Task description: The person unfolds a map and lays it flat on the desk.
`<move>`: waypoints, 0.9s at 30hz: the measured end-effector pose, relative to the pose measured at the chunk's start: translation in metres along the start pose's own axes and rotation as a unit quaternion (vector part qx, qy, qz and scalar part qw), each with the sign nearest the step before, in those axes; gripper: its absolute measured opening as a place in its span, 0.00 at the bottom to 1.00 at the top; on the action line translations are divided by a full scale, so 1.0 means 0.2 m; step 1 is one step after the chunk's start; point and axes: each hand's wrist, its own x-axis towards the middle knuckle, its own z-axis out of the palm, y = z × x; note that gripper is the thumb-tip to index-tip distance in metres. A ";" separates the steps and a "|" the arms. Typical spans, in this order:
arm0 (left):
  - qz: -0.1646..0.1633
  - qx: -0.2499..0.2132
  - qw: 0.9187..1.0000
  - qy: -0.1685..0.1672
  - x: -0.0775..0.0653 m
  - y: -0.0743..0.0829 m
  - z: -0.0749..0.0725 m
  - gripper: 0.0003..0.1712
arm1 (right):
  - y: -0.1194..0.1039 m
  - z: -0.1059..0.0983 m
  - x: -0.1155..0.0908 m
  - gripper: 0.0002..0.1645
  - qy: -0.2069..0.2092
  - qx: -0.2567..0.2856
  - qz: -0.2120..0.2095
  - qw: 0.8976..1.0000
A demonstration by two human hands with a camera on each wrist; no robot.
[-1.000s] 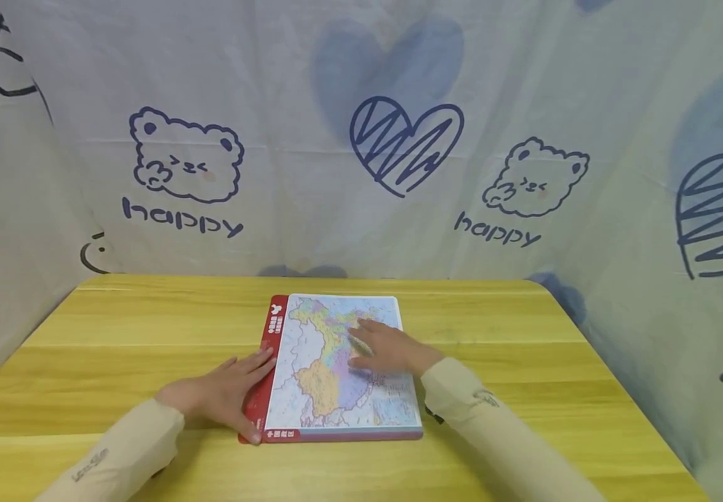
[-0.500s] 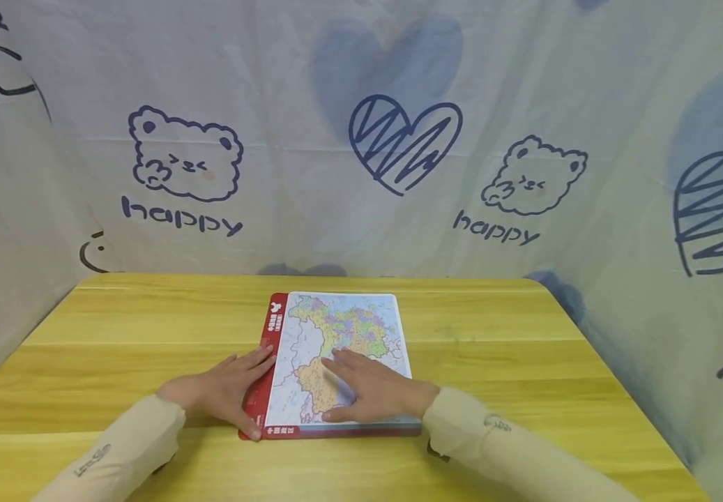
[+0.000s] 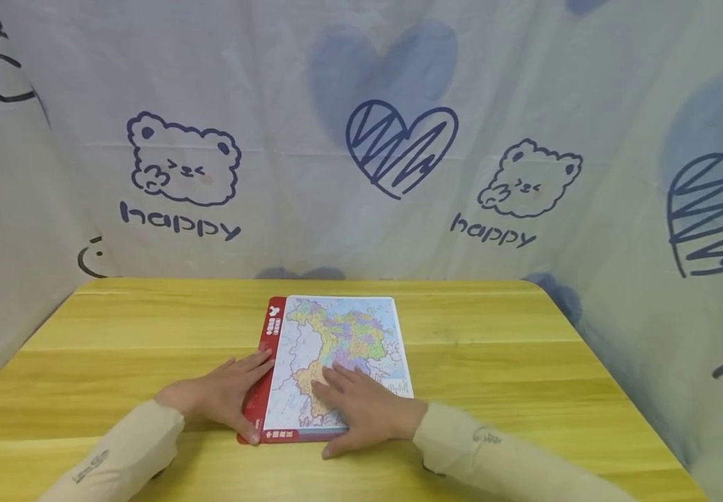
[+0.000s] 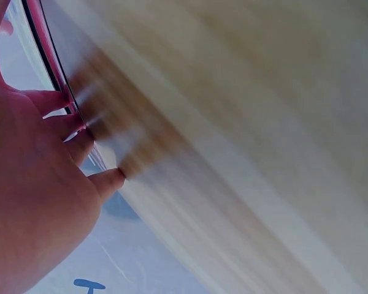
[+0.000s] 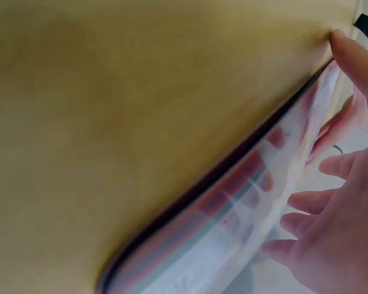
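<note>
A flat map board [image 3: 351, 335] with a red left border [image 3: 265, 376] lies on the wooden table, printed with a coloured map. My left hand [image 3: 213, 394] rests along that red border with its fingers spread. In the left wrist view, the left fingertips [image 4: 86, 131] meet the board's dark edge. Over the near right part of the map lies my right hand [image 3: 370, 413], its fingers spread and nearly straight, hiding that corner. Its thumb reaches past the near edge; in the right wrist view the thumb tip [image 5: 337, 37] is at the table beside the board [image 5: 190, 248].
The yellow wood-grain table [image 3: 493, 362] extends around the board on all sides. A white cloth [image 3: 298, 181] with blue hearts and bear drawings hangs behind it and along both sides.
My right hand has slid over the map toward the near edge, uncovering the map's far right part; its thumb now passes that edge. The left hand and the board stay in place.
</note>
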 end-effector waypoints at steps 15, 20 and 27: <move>0.003 0.002 1.000 0.006 -0.01 0.01 0.00 0.69 | 0.02 0.03 0.00 0.55 0.000 -0.046 0.002 0.999; 0.003 0.000 1.000 0.006 -0.01 0.01 0.00 0.69 | 0.02 0.03 -0.01 0.49 -0.001 -0.116 -0.016 0.993; 0.002 0.002 1.000 0.002 -0.01 0.01 0.00 0.69 | 0.01 0.04 -0.02 0.46 0.006 -0.147 -0.032 0.989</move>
